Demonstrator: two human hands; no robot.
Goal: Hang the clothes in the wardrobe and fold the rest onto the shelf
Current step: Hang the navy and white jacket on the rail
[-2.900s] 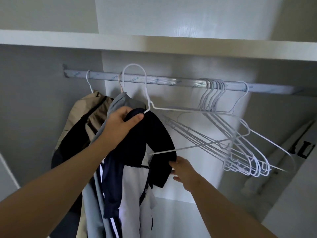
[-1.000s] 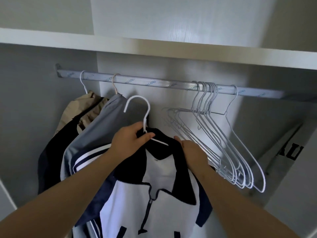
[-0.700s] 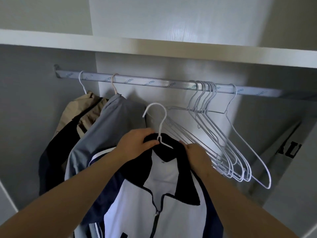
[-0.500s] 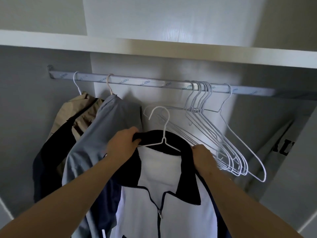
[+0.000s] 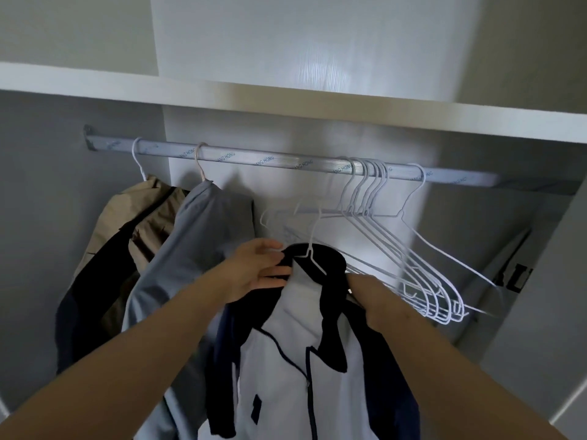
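A white and navy zip jacket (image 5: 295,369) with a dark collar sits on a white wire hanger (image 5: 313,242), held below the metal rail (image 5: 273,160). The hanger's hook is off the rail. My left hand (image 5: 260,268) grips the collar at the jacket's left shoulder. At the right shoulder my right hand (image 5: 371,293) holds the jacket, its fingers hidden behind the fabric. A grey jacket (image 5: 197,249) and a tan and black coat (image 5: 127,236) hang on the rail to the left.
Several bare white wire hangers (image 5: 409,258) hang bunched on the rail to the right of the jacket. A white shelf (image 5: 317,106) runs above the rail. A pale cloth with dark letters (image 5: 514,274) leans at the right wall.
The jacket has been spread onto the hanger and both hands moved out to its shoulders. The hanger dropped slightly and shifted right, toward the bare hangers.
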